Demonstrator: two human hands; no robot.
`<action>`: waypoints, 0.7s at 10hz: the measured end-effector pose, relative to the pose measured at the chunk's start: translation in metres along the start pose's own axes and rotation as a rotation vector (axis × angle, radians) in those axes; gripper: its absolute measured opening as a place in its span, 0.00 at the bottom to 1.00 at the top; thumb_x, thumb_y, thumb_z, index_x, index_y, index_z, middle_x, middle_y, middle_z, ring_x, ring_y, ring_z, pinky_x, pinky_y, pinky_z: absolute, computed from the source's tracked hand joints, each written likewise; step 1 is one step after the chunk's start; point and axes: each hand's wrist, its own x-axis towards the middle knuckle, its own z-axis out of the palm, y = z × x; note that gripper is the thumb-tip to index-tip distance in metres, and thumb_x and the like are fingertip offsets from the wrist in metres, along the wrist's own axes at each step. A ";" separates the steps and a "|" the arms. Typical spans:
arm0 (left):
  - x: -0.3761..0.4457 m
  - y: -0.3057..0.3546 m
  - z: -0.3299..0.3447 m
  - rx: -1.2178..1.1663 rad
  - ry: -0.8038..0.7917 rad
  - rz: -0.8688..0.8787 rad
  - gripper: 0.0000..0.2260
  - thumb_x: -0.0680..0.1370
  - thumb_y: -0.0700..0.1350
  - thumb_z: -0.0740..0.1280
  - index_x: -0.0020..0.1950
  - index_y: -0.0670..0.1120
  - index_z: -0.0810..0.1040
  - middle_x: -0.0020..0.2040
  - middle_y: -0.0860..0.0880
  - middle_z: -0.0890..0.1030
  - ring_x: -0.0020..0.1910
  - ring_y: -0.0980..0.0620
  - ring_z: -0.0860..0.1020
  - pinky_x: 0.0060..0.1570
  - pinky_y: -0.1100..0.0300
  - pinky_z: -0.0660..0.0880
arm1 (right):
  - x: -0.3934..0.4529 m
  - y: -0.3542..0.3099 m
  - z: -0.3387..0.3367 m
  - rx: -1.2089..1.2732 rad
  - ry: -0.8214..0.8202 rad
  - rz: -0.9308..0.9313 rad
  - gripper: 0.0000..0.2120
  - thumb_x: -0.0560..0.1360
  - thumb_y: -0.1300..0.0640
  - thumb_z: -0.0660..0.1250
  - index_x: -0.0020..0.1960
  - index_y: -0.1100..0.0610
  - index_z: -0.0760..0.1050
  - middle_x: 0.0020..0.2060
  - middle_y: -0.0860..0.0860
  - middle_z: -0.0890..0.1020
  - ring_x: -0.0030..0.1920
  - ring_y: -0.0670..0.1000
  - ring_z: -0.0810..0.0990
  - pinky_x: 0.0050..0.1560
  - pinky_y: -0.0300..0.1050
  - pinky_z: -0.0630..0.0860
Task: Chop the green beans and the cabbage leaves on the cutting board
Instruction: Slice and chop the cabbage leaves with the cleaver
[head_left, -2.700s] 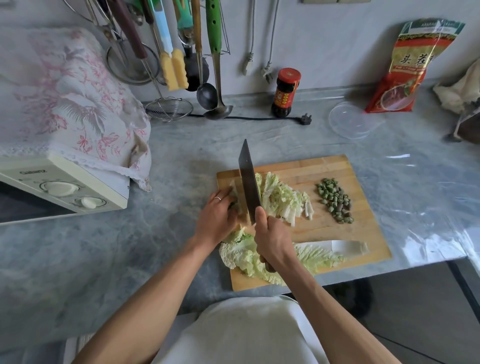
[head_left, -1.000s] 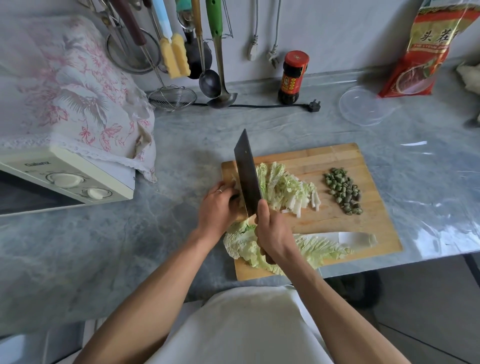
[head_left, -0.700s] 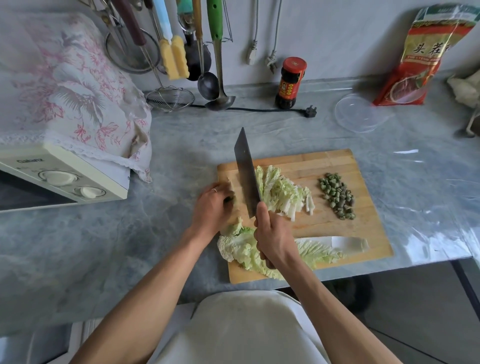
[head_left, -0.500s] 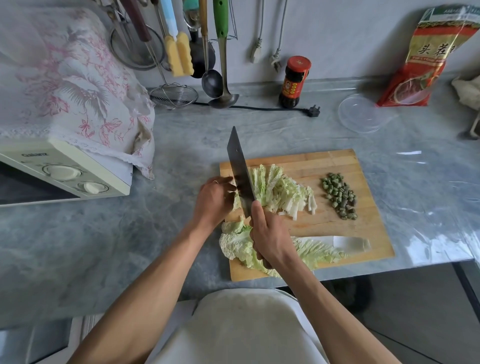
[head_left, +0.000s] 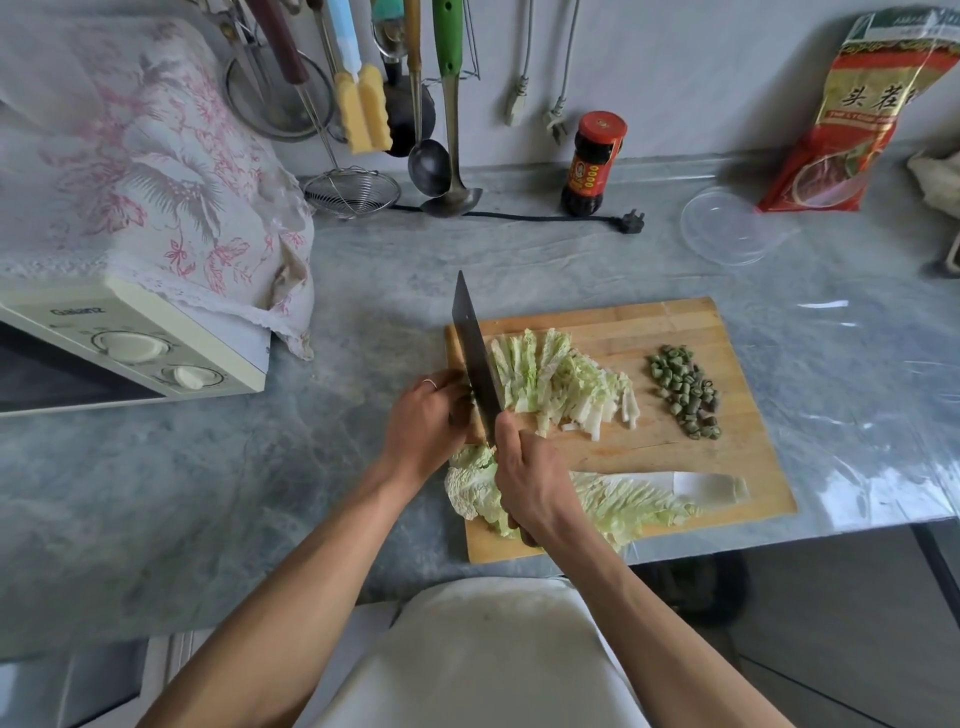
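Board: we find the cutting board (head_left: 675, 322) right of centre in the frame, on the grey counter (head_left: 208, 493).
Beans: green beans (head_left: 685, 392) lie in short pieces at the board's right; we judge them done.
Cabbage, cut: strips (head_left: 561, 384) fill the board's middle.
Cabbage, left: one whole leaf (head_left: 634, 499) lies along the near edge; we judge it still to chop.
Right hand (head_left: 530, 488): fingers wrapped round the knife (head_left: 475, 364) handle.
Left hand (head_left: 423, 421): fingers curled at the blade's left side.
Hidden: whatever the left hand holds down, and the knife handle; we cannot tell what remains under the fingers.
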 end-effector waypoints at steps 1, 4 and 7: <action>0.000 -0.001 0.003 0.008 0.002 -0.002 0.10 0.75 0.41 0.65 0.48 0.47 0.86 0.54 0.49 0.84 0.48 0.42 0.81 0.43 0.51 0.79 | 0.000 0.005 0.005 0.112 -0.012 0.131 0.24 0.84 0.43 0.46 0.45 0.60 0.70 0.31 0.52 0.71 0.31 0.50 0.68 0.33 0.44 0.66; -0.004 -0.009 0.012 -0.031 0.004 0.017 0.07 0.75 0.42 0.68 0.49 0.49 0.85 0.54 0.51 0.84 0.52 0.50 0.80 0.43 0.57 0.78 | 0.007 -0.013 0.016 -0.149 0.083 0.085 0.32 0.70 0.35 0.35 0.46 0.54 0.69 0.32 0.48 0.68 0.31 0.44 0.65 0.31 0.37 0.61; -0.002 -0.003 0.007 -0.048 0.008 -0.014 0.08 0.75 0.39 0.69 0.49 0.48 0.86 0.54 0.50 0.84 0.49 0.48 0.80 0.42 0.58 0.77 | 0.018 -0.013 0.011 -0.132 0.087 -0.028 0.25 0.86 0.47 0.49 0.38 0.61 0.70 0.29 0.51 0.73 0.28 0.49 0.71 0.33 0.50 0.68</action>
